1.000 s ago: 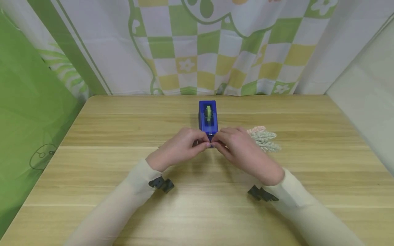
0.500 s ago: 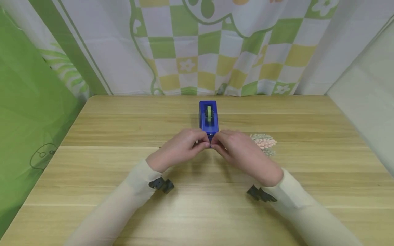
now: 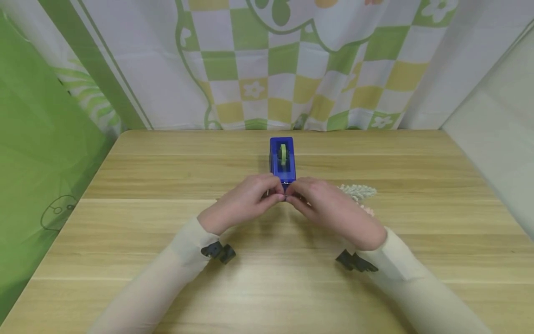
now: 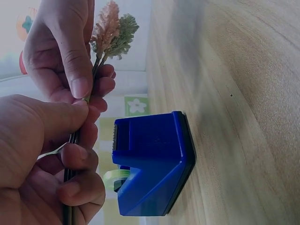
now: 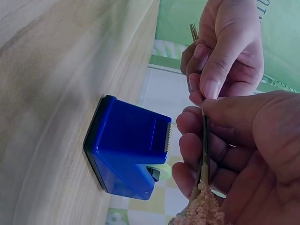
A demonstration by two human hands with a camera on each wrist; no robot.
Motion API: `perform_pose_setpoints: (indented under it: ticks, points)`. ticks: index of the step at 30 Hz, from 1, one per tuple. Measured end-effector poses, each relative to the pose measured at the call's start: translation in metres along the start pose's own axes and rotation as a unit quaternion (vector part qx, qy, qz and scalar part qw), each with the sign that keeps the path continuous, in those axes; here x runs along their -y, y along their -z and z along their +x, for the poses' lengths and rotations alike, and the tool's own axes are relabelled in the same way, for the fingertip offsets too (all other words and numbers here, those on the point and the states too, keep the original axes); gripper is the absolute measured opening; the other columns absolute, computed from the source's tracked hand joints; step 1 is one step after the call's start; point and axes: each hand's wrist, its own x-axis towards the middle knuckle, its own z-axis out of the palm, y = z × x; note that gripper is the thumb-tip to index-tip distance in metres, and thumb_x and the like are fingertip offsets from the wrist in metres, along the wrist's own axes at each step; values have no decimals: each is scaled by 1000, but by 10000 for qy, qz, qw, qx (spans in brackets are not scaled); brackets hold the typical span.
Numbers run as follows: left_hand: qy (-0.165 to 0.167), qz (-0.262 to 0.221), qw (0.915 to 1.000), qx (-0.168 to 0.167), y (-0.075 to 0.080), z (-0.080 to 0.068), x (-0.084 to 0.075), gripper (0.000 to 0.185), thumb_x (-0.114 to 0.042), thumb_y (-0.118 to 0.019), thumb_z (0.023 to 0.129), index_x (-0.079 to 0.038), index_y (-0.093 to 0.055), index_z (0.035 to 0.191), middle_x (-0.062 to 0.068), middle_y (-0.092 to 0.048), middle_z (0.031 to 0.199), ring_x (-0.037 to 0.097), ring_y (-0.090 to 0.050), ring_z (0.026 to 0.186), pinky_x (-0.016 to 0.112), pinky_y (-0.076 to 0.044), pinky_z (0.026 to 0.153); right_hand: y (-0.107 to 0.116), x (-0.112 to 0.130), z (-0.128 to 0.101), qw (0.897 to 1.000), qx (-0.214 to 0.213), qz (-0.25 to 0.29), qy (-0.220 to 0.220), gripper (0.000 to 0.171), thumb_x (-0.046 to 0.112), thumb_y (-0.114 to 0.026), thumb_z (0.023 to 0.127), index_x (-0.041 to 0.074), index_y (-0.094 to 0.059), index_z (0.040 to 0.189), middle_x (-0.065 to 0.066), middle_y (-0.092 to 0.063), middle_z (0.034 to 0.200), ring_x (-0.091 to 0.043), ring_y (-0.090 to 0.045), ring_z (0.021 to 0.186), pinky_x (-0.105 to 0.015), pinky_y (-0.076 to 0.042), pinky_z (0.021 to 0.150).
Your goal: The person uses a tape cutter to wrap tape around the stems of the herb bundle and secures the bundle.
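Note:
Both hands meet at mid-table just in front of a blue tape dispenser (image 3: 282,162) (image 4: 154,164) (image 5: 126,150) holding a green tape roll (image 3: 282,154). My left hand (image 3: 276,195) (image 4: 75,136) and right hand (image 3: 294,195) (image 5: 199,136) each pinch the thin stems (image 4: 71,185) (image 5: 205,136) of a small flower bunch. Its pale green tuft (image 3: 359,190) (image 4: 123,33) and pink tuft (image 4: 106,28) (image 5: 201,211) stick out to the right past my right hand, just above the table. The fingers hide most of the stems.
A wooden table (image 3: 167,176) runs back to a green-and-yellow checked curtain (image 3: 267,65). Green sheet (image 3: 37,139) borders the left edge, a pale panel (image 3: 496,134) the right. Black camera mounts (image 3: 219,251) (image 3: 356,262) sit at both wrists.
The flower bunch has turned in the fingers: the pink tuft went from the far side of the pale green one to its near side. Both hands stayed in place.

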Motion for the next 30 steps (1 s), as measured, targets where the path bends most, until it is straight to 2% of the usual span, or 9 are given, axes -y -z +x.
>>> perform_pose_setpoints:
  ticks: [6, 14, 23, 27, 30]
  points:
    - [-17, 8, 10000, 2, -1, 0, 1, 9, -14, -66, 104, -8, -69, 97, 3, -68, 92, 12, -58, 82, 24, -51, 72, -1, -3, 0, 9998, -54, 21, 190, 10, 14, -65, 103, 9, -74, 105, -3, -76, 94, -10, -64, 78, -31, -58, 75]
    - [48, -138, 9998, 129, 2, -2, 1, 19, -15, -62, 106, -3, -76, 100, 4, -71, 87, 11, -55, 75, 22, -48, 67, -3, -3, 1, 9996, -165, -84, 191, 10, 15, -66, 103, 8, -72, 97, 0, -70, 85, -8, -57, 71, -28, -54, 69]
    - [-57, 85, 9999, 36, -1, 0, -2, 14, -13, -64, 104, -3, -72, 97, 5, -72, 92, 12, -57, 80, 24, -51, 74, -2, -3, 1, 10000, -37, 46, 16, 12, 16, -66, 103, 7, -67, 96, 3, -62, 75, -7, -50, 64, -24, -46, 59]
    - [-40, 182, 9998, -7, -2, 0, -3, 12, -12, -65, 103, -5, -70, 96, 5, -71, 92, 12, -58, 81, 24, -51, 75, -2, -4, 1, 9999, 38, 144, 1, 11, 17, -65, 104, 7, -68, 101, 3, -65, 77, -6, -53, 65, -24, -49, 60]
    - [-36, 250, 9997, -41, -3, 0, -3, 11, -12, -66, 103, -6, -70, 96, 5, -71, 93, 13, -59, 83, 25, -52, 76, -2, -4, 0, 9998, 92, 184, -10, 13, 17, -64, 105, 7, -71, 104, 0, -71, 83, -7, -56, 68, -26, -53, 66]
